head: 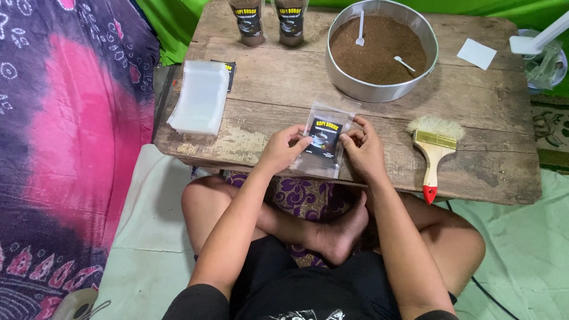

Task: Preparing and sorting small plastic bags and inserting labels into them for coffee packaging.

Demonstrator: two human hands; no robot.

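The person is pinching a clear plastic pouch [325, 141] with a black label at the table's [474, 106] near edge: left hand [283, 147] and right hand [363, 147] are closing on its sides. Its long axis is running near-to-far, mouth tilting far-right toward the pan of brown powder [379, 44]. Overhanging the edge, the pouch may be slipping off if the fingers loosen.

Two filled pouches [269, 21] at 12 o'clock: tops cut by frame edge. Plastic container [548, 62] at 2 o'clock: cropped right. Black label stack [230, 70] mostly hidden under clear bags [198, 98].
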